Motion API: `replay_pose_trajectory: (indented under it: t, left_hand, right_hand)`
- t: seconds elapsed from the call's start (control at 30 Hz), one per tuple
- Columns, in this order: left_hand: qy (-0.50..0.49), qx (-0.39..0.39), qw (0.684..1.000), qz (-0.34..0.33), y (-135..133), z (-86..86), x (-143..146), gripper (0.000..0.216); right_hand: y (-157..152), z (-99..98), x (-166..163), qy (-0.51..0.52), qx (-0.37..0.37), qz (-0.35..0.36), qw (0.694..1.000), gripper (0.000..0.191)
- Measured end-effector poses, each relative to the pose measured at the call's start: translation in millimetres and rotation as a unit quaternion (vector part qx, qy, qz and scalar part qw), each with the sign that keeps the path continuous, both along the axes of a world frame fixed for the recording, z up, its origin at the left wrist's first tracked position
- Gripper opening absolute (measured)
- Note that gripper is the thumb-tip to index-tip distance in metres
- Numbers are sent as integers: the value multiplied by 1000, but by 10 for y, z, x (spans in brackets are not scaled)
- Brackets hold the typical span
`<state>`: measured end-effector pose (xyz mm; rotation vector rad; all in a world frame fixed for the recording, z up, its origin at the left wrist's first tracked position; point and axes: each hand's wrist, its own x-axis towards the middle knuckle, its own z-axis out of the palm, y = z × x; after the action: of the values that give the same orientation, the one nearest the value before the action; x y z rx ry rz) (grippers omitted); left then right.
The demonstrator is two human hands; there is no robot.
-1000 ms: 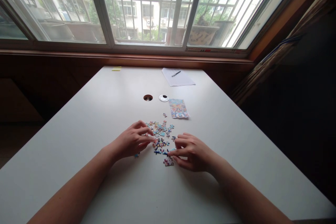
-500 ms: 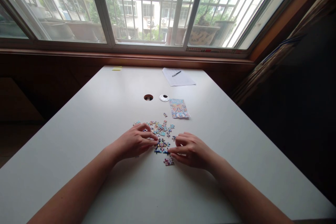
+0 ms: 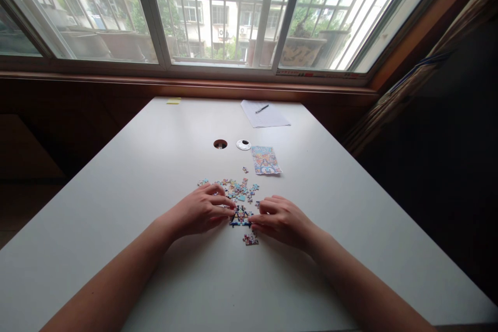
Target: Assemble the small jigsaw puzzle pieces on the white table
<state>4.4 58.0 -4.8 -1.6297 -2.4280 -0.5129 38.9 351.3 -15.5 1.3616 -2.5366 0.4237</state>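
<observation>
A small joined section of jigsaw puzzle (image 3: 240, 217) with dark blue outlines lies flat on the white table (image 3: 187, 280). My left hand (image 3: 204, 209) rests at its left edge, fingers bent and fingertips on the pieces. From the right, my right hand (image 3: 280, 219) pinches the section's right edge with thumb and index finger. Loose jigsaw pieces (image 3: 237, 188) are scattered just beyond, partly behind my left fingers. Nearer to me sits a small reddish cluster of jigsaw pieces (image 3: 251, 238), apart from the section. My fingertips hide both ends of the section.
Past the pieces lies a colourful picture sheet (image 3: 266, 160). Farther back are a round cover (image 3: 243, 144), a cable hole (image 3: 220, 144), and white paper (image 3: 264, 116) with a pen (image 3: 262, 109) on it. A barred window (image 3: 218, 15) stands behind the table.
The gap between the upper and lower parts of the puzzle section has closed; they now sit together. Both hands have barely shifted.
</observation>
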Motion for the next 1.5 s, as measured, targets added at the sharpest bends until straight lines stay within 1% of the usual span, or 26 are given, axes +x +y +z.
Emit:
replay_pose_trajectory:
  t: [0.3,0.37,0.5,0.67,0.87,1.07,1.23,1.37,1.5]
  left_hand:
    - [-22,10,1000,2,-7,-56,-26,32]
    - [-21,13,1000,13,-13,-61,-40,29]
    - [-24,18,999,32,-24,-61,-60,18]
    - [-12,15,999,33,-29,-60,-67,20]
    - [0,9,999,39,-52,-44,-79,20]
    - [20,0,999,38,-120,7,-90,25]
    - [15,-2,998,55,-164,35,-93,28]
    - [9,-7,998,60,-188,33,-105,25]
    - [19,-6,997,80,-203,32,-106,24]
  right_hand:
    - [14,-11,-31,3,-11,-19,1000,22]
    - [23,-29,-40,-1,-11,-22,1000,23]
    - [36,-58,-49,-6,-14,-18,1000,24]
    - [36,-59,-54,-5,-18,-13,1000,25]
    - [40,-45,-53,1,-17,-10,1000,25]
    - [51,-40,-49,1,-19,-12,1000,24]
    - [74,-51,-54,-4,-15,-14,1000,25]
    - [88,-53,-57,-8,-10,-18,1000,25]
    - [79,-46,-53,-11,-12,-17,1000,25]
